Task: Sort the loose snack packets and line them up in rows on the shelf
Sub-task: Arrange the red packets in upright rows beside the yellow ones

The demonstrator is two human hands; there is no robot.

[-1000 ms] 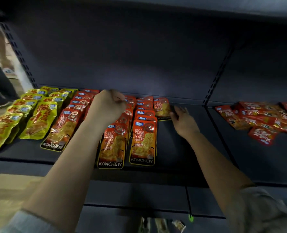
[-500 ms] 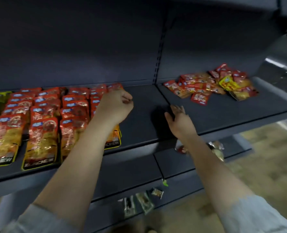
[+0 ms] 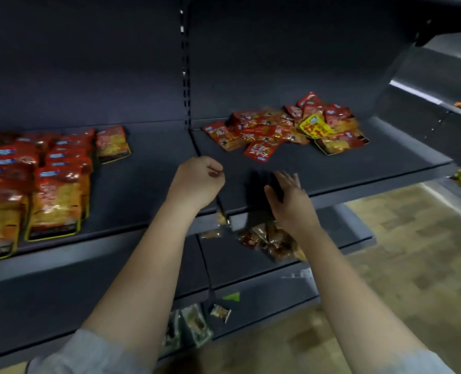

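Shelf point(image 3: 148, 184): rows of packets point(image 3: 54, 184) lined up on left section, that part looks done. Loose pile point(image 3: 280, 130) on right section unsorted, most work left there. My left hand point(image 3: 197, 182) fisted, empty; right hand point(image 3: 286, 195) flat-fingered, empty, both short of pile.

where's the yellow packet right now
In the head view, the yellow packet lies on top of the loose red packets, on the shelf at upper right.
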